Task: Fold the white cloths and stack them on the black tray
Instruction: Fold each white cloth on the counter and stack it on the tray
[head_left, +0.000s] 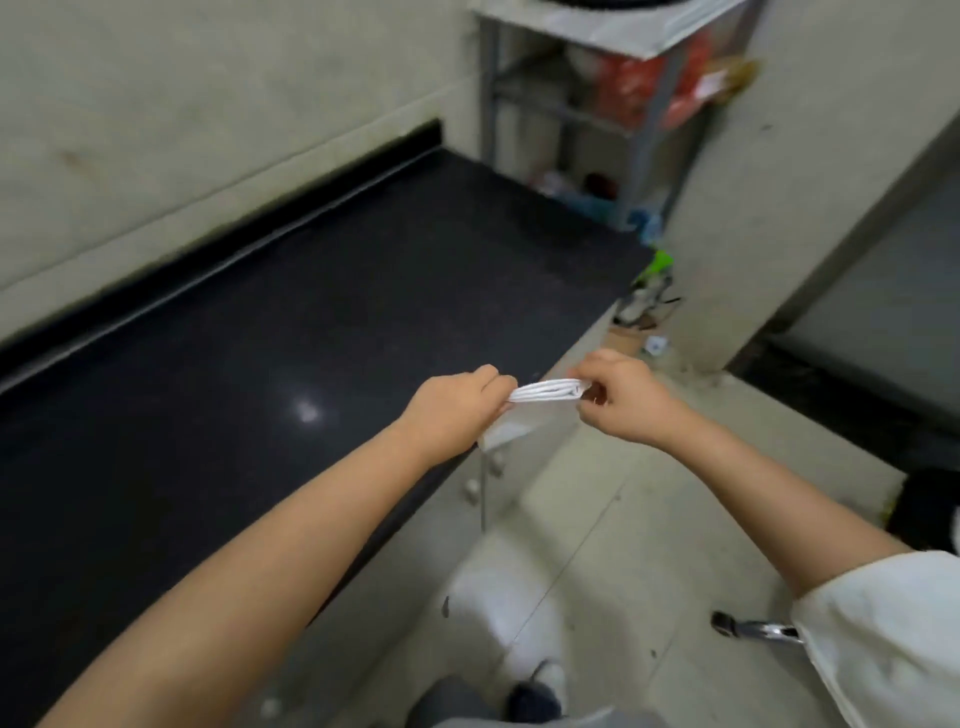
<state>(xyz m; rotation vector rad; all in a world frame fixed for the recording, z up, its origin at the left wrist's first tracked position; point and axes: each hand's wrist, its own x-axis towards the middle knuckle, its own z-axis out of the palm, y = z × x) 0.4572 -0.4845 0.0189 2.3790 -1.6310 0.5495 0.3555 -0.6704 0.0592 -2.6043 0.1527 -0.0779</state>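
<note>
A folded white cloth (546, 391) is stretched edge-on between my two hands, in the air over the front right edge of the black countertop (270, 332). My left hand (457, 402) pinches its left end with curled fingers. My right hand (618, 397) pinches its right end. Part of the cloth hangs down below my left hand (506, 432). No black tray is in view.
A beige tiled wall runs behind the countertop. A metal shelf rack (597, 104) with red packets stands at the counter's far end. A white cabinet with knobs (485, 478) sits under the counter. Clutter lies on the tiled floor (649, 306) by a pillar.
</note>
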